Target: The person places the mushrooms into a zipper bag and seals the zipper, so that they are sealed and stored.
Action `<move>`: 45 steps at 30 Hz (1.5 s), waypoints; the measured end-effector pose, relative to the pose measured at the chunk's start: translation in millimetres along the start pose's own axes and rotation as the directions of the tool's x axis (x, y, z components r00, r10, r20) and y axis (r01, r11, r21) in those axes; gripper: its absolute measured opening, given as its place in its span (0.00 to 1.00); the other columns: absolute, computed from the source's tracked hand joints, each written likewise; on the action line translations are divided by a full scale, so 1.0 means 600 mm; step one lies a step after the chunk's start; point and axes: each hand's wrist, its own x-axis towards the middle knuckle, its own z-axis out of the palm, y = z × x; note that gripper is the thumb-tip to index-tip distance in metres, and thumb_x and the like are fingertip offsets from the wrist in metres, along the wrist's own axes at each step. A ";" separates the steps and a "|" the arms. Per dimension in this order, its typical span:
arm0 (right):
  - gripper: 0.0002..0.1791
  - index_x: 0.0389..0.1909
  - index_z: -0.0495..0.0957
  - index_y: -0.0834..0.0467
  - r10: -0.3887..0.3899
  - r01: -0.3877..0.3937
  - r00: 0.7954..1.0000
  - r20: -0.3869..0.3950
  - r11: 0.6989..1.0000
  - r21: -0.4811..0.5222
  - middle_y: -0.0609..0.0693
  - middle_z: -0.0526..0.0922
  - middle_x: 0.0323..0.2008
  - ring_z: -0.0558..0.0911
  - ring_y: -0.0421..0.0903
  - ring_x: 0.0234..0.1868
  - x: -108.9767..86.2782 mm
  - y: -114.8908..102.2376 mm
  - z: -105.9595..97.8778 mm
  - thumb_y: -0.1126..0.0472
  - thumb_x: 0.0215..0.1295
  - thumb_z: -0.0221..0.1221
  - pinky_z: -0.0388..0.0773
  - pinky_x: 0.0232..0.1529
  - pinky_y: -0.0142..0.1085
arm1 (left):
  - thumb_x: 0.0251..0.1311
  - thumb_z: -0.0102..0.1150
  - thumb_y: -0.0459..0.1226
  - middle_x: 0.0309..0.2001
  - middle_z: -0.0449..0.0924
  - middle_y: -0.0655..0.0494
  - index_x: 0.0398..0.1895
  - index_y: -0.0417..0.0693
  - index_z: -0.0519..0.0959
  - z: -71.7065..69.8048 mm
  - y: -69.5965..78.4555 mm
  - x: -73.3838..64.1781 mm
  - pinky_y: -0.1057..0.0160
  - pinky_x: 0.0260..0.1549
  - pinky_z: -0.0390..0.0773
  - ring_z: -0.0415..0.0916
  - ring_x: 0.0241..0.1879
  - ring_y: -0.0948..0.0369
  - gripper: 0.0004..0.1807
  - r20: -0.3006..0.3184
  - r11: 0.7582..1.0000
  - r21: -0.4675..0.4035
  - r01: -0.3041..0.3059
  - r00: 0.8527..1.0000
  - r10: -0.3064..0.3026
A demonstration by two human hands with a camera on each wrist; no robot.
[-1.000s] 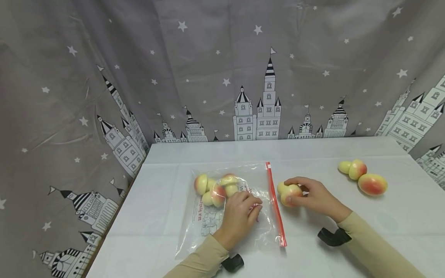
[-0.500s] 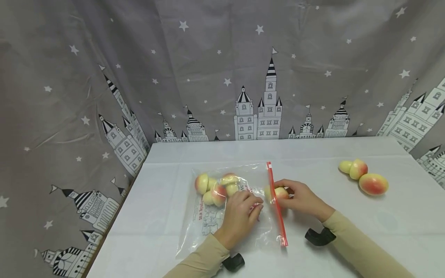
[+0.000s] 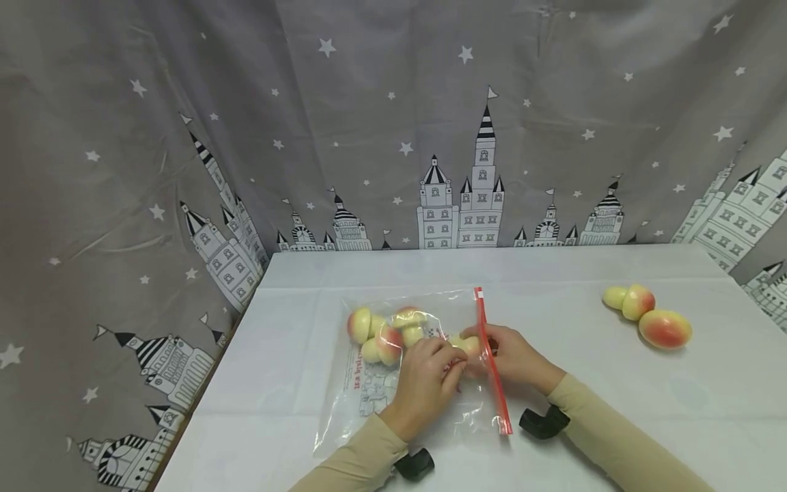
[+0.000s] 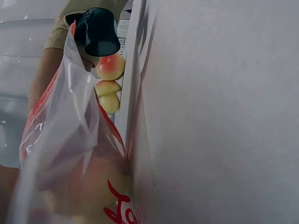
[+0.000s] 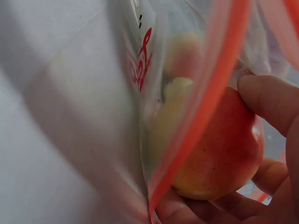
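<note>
A clear zip bag (image 3: pixel 451 410) with a red closing strip lies on the white table, its mouth facing right. Three yellow toy mushrooms with reddish caps, one of them a mushroom (image 3: pixel 389 344) in front, are in its left part. My left hand (image 3: pixel 424 386) pinches the bag's upper film near the middle. Through the bag's mouth reaches my right hand (image 3: pixel 513 359), holding another toy mushroom (image 5: pixel 224 144) by its cap, stem pointing inward. In the right wrist view the strip crosses in front of this mushroom, and thumb and fingers wrap its cap.
Two more toy mushrooms, one lying with its stem visible (image 3: pixel 628 301) and one showing its rounded cap (image 3: pixel 665 329), lie at the table's right. A grey curtain (image 3: pixel 369 102) printed with castles and stars hangs behind the table (image 3: pixel 553 270).
My right hand has moved left, carrying the toy mushroom from outside the bag through its mouth. My left hand stays in place on the bag.
</note>
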 end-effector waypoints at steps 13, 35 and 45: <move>0.28 0.56 0.80 0.65 -0.081 0.078 0.996 -0.045 0.995 -0.057 0.58 0.86 0.44 0.75 0.43 0.40 0.012 0.004 0.022 0.58 0.54 0.72 0.73 0.41 0.31 | 0.53 0.70 0.37 0.30 0.80 0.61 0.31 0.54 0.86 0.002 -0.001 0.000 0.63 0.37 0.74 0.77 0.34 0.63 0.03 -0.027 1.000 0.007 -0.024 0.999 0.024; 0.31 0.63 0.74 0.69 -0.068 0.068 0.996 -0.050 0.998 0.003 0.61 0.86 0.46 0.85 0.51 0.45 0.021 0.000 0.029 0.63 0.59 0.68 0.80 0.45 0.31 | 0.54 0.72 0.37 0.32 0.81 0.61 0.31 0.54 0.87 0.000 0.000 0.004 0.63 0.39 0.75 0.78 0.36 0.63 0.03 -0.036 1.000 -0.008 -0.027 0.999 0.026; 0.27 0.59 0.77 0.67 0.074 -0.065 0.994 -0.081 0.991 0.118 0.64 0.87 0.50 0.88 0.56 0.50 0.005 0.023 0.017 0.61 0.62 0.69 0.81 0.44 0.29 | 0.54 0.72 0.36 0.33 0.81 0.61 0.32 0.54 0.87 0.001 0.000 0.002 0.64 0.40 0.75 0.78 0.37 0.63 0.03 -0.024 1.000 -0.004 -0.016 1.000 0.016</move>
